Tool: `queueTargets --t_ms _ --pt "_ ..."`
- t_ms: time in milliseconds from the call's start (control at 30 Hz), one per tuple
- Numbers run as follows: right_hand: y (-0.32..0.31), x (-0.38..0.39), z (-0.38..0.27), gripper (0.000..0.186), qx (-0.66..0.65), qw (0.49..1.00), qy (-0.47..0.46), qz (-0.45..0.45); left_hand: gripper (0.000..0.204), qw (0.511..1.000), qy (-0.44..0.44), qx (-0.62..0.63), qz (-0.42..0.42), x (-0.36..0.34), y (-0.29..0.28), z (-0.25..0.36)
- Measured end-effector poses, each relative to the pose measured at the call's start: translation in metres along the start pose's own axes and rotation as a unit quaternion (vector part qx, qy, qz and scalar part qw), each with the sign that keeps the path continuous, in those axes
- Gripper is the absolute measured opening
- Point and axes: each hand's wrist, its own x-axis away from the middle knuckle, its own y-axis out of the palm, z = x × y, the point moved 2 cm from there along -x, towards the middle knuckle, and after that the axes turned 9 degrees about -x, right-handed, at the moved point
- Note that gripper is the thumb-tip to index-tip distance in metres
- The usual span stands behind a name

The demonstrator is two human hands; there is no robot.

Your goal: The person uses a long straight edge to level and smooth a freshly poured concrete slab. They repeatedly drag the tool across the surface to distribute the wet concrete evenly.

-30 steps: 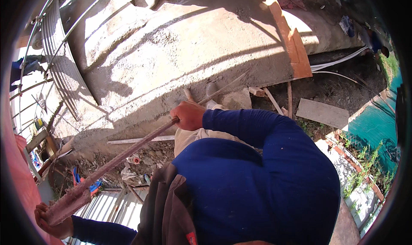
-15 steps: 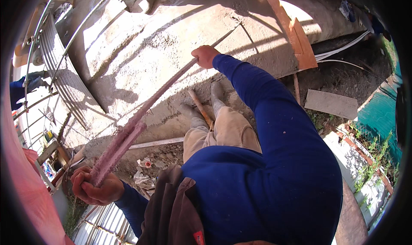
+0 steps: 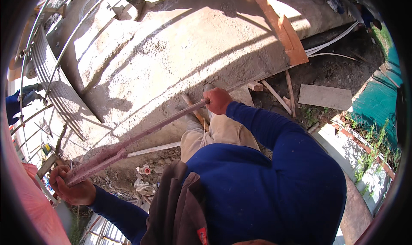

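Note:
A long, rough, dusty-pink strip (image 3: 159, 126), like a rope or a coated rod, stretches between my hands; its exact kind I cannot make out. Its left part is doubled, with a short thicker piece beside the long one. My left hand (image 3: 73, 186) is closed around that doubled end at the lower left. Closed on the strip's other end is my right hand (image 3: 218, 101), in front of my legs. A wooden handle (image 3: 195, 113) stands between my legs, its lower part hidden.
A rough concrete slab (image 3: 171, 52) spreads ahead, with an orange board (image 3: 283, 35) at its right edge. Corrugated sheet (image 3: 60, 78) and bent metal bars stand left. A grey flat board (image 3: 325, 97) lies on soil at right. Another person's blue sleeve (image 3: 13, 107) shows at far left.
My right hand has come down and closer to my body, bringing the strip lower. My left hand has moved out to the left. Both still hold the strip.

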Motion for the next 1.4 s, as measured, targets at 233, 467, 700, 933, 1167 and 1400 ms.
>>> queueTargets --t_ms 233,467,700,933,1167,1400 --pt "-0.021 -0.068 -0.066 0.013 0.007 0.991 -0.130 -0.016 0.029 0.912 -0.261 0.283 0.141 -0.003 -0.081 -0.021" --pt "-0.081 -0.168 0.001 0.008 0.099 0.991 -0.089 -0.017 0.021 0.957 -0.051 0.265 0.109 0.030 -0.018 0.100" --pt "-0.094 -0.095 0.121 0.006 0.087 0.994 -0.015 0.060 0.024 0.911 -0.111 0.390 0.067 0.025 0.059 0.149" --pt "-0.063 -0.011 0.090 0.012 0.036 0.988 0.008 0.152 0.022 0.939 -0.076 0.327 0.077 0.002 0.043 0.103" --pt "-0.013 0.009 -0.021 0.014 -0.024 0.982 -0.011 0.186 0.025 0.928 0.334 -0.007 0.165 -0.094 -0.045 0.083" --pt "0.010 0.050 -0.086 0.023 -0.096 0.968 -0.069 0.220 0.033 0.929 0.226 0.244 0.164 -0.124 -0.112 0.032"
